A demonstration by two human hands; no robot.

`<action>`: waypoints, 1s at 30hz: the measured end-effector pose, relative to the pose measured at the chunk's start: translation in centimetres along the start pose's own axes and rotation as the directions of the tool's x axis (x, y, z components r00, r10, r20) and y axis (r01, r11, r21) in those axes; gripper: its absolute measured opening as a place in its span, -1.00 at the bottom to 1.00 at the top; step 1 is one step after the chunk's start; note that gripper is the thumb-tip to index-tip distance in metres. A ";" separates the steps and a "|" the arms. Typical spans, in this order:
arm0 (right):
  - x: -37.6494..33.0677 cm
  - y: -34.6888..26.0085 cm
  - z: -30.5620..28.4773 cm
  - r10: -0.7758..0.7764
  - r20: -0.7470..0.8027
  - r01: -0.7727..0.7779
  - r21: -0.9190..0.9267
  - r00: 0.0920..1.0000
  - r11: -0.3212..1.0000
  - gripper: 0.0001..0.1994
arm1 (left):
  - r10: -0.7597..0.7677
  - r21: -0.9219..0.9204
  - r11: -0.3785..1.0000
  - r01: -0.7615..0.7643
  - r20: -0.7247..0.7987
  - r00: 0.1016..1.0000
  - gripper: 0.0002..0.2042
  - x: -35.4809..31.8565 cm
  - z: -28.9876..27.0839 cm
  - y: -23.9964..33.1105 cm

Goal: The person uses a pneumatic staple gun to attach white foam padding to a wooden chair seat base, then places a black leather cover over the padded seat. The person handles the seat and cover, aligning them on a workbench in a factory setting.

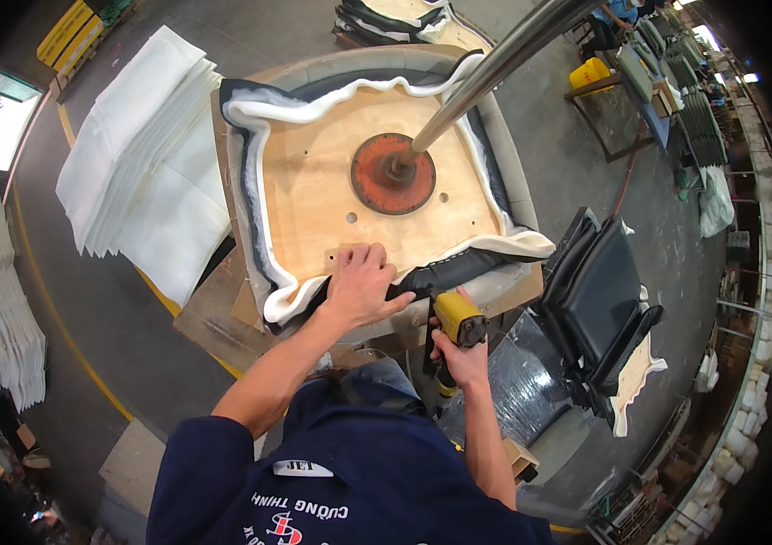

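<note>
1. Resting over the near edge of the wooden panel (309,195): the left hand (363,286), fingers bent and gathered, thumb stretched away to the right. Black cover (459,270) runs beneath it; whether the hand pinches the material, I cannot tell.
2. Right hand (463,356), to the right of the left and nearer the body, is clamped around the grip of a yellow-and-black gun-shaped tool (460,318) (its upper end just beside the left thumb).
3. Beyond the left hand lies the panel's bare wood, edged by wavy white padding (300,110). A red-orange disc (372,193) sits on it, metal pole (504,68) slanting up rightward.
4. Left of the left hand, white sheets (132,136), stacked; right of the right hand, black padded pieces (597,309), piled.
</note>
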State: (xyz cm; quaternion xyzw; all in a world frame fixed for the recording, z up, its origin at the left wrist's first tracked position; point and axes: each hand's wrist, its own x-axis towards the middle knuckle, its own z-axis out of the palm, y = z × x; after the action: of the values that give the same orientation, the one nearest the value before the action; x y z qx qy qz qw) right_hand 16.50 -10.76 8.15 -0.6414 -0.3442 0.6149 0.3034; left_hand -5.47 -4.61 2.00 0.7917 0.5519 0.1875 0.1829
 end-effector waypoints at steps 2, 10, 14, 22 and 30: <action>0.2 -0.7 0.1 0.003 0.005 -0.003 -0.002 1.000 1.000 -0.14 | 0.084 0.013 0.996 -0.084 -0.062 0.995 -0.62 0.4 1.2 -0.4; 1.9 -4.0 1.5 0.102 0.116 -0.101 -0.010 0.988 0.995 -0.12 | -0.020 -0.043 0.999 0.014 -0.152 0.988 -0.69 0.5 3.1 -0.2; 2.2 -4.9 2.3 0.149 0.119 -0.140 -0.081 0.982 0.987 -0.13 | -0.059 -0.039 0.998 0.052 -0.200 0.978 -0.73 0.4 3.0 0.2; 3.4 -5.9 3.9 0.139 0.048 -0.128 -0.180 0.989 0.975 -0.25 | -0.116 -0.024 0.993 0.113 -0.197 0.974 -0.76 0.5 3.5 0.5; 3.8 -6.0 3.0 0.123 0.053 -0.113 -0.153 0.991 0.982 -0.23 | -0.011 0.037 0.999 0.014 -0.069 0.998 -0.66 -0.5 -0.1 -0.8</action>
State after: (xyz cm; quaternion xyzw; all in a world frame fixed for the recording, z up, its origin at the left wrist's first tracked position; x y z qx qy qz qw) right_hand 13.14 -4.28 10.62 -0.6620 -0.3599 0.6241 0.2066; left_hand -6.33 -4.84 1.61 0.7847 0.5661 0.2031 0.1504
